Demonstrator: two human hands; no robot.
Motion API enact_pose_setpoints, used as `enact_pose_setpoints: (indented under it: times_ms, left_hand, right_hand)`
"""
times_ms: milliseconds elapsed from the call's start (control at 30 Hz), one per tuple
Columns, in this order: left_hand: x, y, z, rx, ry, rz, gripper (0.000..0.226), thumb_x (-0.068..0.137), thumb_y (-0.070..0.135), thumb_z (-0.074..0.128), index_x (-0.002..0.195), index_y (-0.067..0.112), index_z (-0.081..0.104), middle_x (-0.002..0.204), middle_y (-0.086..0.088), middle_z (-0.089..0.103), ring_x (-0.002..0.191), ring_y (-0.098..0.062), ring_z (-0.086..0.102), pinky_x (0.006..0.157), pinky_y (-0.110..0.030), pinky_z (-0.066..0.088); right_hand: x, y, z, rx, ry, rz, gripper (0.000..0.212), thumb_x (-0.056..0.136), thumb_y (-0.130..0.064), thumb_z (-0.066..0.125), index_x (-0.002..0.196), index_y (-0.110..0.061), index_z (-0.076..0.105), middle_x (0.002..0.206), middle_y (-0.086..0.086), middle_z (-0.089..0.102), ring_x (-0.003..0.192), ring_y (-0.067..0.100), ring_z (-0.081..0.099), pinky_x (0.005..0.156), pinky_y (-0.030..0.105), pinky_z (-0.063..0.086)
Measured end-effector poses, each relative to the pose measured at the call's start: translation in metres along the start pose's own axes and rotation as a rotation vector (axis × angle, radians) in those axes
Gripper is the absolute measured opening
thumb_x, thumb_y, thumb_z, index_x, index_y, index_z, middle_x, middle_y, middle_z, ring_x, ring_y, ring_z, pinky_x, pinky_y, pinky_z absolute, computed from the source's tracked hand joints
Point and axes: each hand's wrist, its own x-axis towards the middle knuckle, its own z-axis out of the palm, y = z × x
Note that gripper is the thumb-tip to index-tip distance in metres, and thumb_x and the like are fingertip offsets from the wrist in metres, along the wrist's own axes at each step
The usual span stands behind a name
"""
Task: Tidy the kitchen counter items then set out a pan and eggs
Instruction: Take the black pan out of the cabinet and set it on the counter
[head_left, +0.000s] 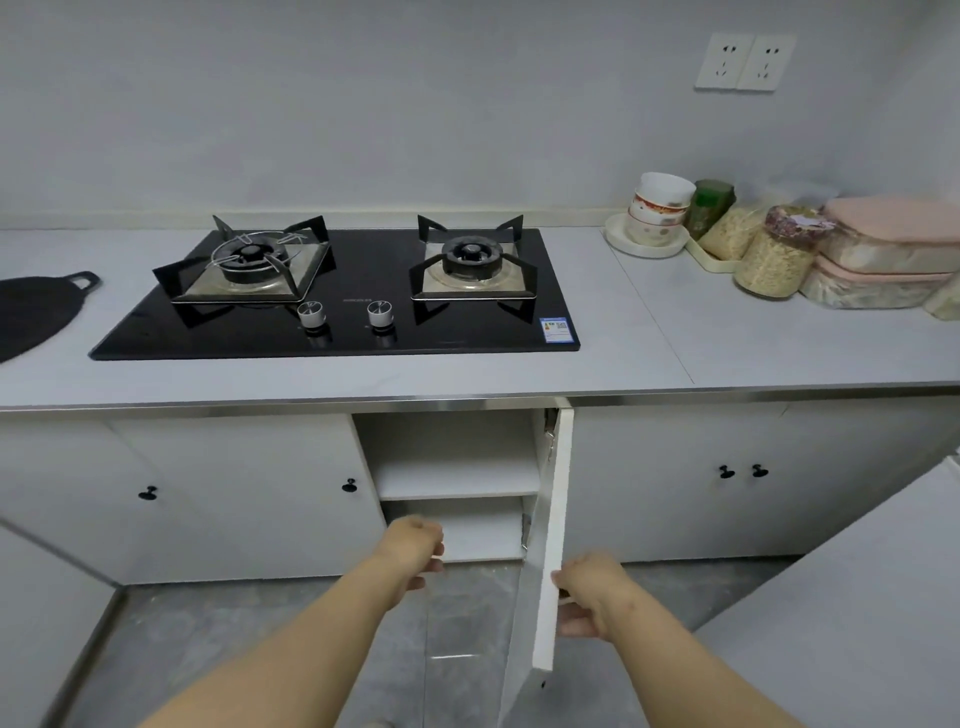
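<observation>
A white cabinet door below the counter stands swung open, edge toward me. My right hand grips its outer edge, fingers curled round it. My left hand hangs in front of the open cabinet with fingers loosely curled, holding nothing. Inside, a bare white shelf shows. A black flat pan with a loop handle lies on the counter at the far left. No eggs are in view.
A black two-burner gas hob sits mid-counter. At the right back stand stacked bowls, a green jar, jars of grain and pink-lidded boxes. Closed cabinet doors flank the open one. A second counter corner juts in at lower right.
</observation>
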Motion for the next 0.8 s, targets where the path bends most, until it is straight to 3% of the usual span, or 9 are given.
enact_pose_setpoints:
  times_ms: [100, 233, 333, 433, 500, 567, 667, 733, 800]
  left_hand:
    - [0.009, 0.003, -0.015, 0.013, 0.020, 0.024, 0.010, 0.094, 0.014, 0.044, 0.094, 0.015, 0.053, 0.082, -0.002, 0.056, 0.066, -0.014, 0.055, 0.063, -0.025, 0.039]
    - [0.029, 0.009, -0.045, 0.073, 0.049, 0.091, 0.016, 0.094, 0.012, 0.040, 0.088, 0.015, 0.054, 0.088, -0.005, 0.057, 0.072, -0.015, 0.056, 0.060, -0.024, 0.038]
    - [0.048, 0.016, -0.073, 0.220, 0.074, 0.177, 0.019, 0.095, 0.010, 0.042, 0.082, 0.016, 0.054, 0.087, -0.004, 0.057, 0.085, -0.020, 0.057, 0.063, -0.024, 0.040]
    - [0.068, 0.023, -0.100, 0.457, 0.141, 0.294, 0.016, 0.094, 0.011, 0.043, 0.100, 0.016, 0.056, 0.103, -0.005, 0.059, 0.097, -0.020, 0.055, 0.077, -0.021, 0.039]
    - [0.079, 0.030, -0.119, 0.647, 0.232, 0.426, 0.030, 0.092, 0.016, 0.046, 0.121, 0.016, 0.053, 0.124, -0.004, 0.053, 0.115, -0.019, 0.049, 0.092, -0.022, 0.037]
    - [0.088, 0.037, -0.137, 0.794, 0.325, 0.577, 0.043, 0.091, 0.021, 0.047, 0.134, 0.020, 0.043, 0.131, 0.001, 0.045, 0.121, -0.016, 0.043, 0.099, -0.021, 0.032]
    - [0.102, 0.047, -0.161, 0.893, 0.397, 0.727, 0.054, 0.082, 0.029, 0.058, 0.133, 0.022, 0.041, 0.118, -0.001, 0.046, 0.107, -0.018, 0.048, 0.094, -0.023, 0.038]
    - [0.119, 0.047, -0.166, 0.984, 0.459, 0.839, 0.071, 0.060, 0.043, 0.075, 0.122, 0.020, 0.049, 0.105, -0.001, 0.048, 0.097, -0.021, 0.052, 0.097, -0.035, 0.046]
    - [0.134, 0.042, -0.167, 1.146, 0.440, 0.851, 0.094, 0.048, 0.061, 0.073, 0.128, 0.019, 0.047, 0.120, -0.001, 0.051, 0.117, -0.028, 0.052, 0.108, -0.047, 0.030]
  right_hand:
    - [0.007, -0.021, 0.025, -0.028, -0.061, 0.059, 0.006, 0.096, 0.001, 0.043, 0.094, 0.001, 0.049, 0.069, 0.010, 0.052, 0.054, 0.021, 0.055, 0.040, 0.027, 0.050]
    - [0.021, -0.046, 0.062, -0.012, -0.103, 0.091, 0.022, 0.095, -0.002, 0.046, 0.073, -0.002, 0.049, 0.066, 0.009, 0.051, 0.041, 0.018, 0.057, 0.048, 0.030, 0.053]
    - [0.030, -0.067, 0.096, -0.038, -0.095, 0.047, 0.014, 0.096, -0.015, 0.047, 0.087, -0.005, 0.052, 0.072, 0.006, 0.053, 0.056, 0.020, 0.059, 0.056, 0.034, 0.051]
    - [0.043, -0.092, 0.132, -0.001, -0.005, -0.011, 0.016, 0.097, -0.023, 0.045, 0.103, -0.009, 0.050, 0.081, 0.007, 0.057, 0.056, 0.019, 0.060, 0.049, 0.026, 0.046]
    - [0.054, -0.110, 0.151, 0.049, 0.044, -0.045, 0.019, 0.097, -0.022, 0.044, 0.108, -0.008, 0.051, 0.090, 0.010, 0.061, 0.057, 0.019, 0.060, 0.049, 0.025, 0.045]
    - [0.063, -0.125, 0.165, 0.149, 0.059, -0.055, 0.021, 0.097, -0.017, 0.043, 0.108, -0.003, 0.053, 0.091, 0.015, 0.064, 0.059, 0.020, 0.061, 0.051, 0.028, 0.048]
    - [0.072, -0.143, 0.180, 0.346, 0.064, -0.045, 0.020, 0.098, -0.009, 0.042, 0.096, 0.007, 0.054, 0.071, 0.017, 0.060, 0.057, 0.023, 0.059, 0.059, 0.037, 0.054]
    - [0.075, -0.154, 0.184, 0.446, 0.057, -0.054, 0.021, 0.098, -0.005, 0.042, 0.083, 0.007, 0.051, 0.070, 0.018, 0.060, 0.060, 0.023, 0.061, 0.060, 0.036, 0.056]
    - [0.076, -0.161, 0.185, 0.522, 0.029, -0.065, 0.022, 0.098, -0.003, 0.042, 0.079, 0.005, 0.050, 0.075, 0.020, 0.060, 0.066, 0.025, 0.062, 0.063, 0.034, 0.057]
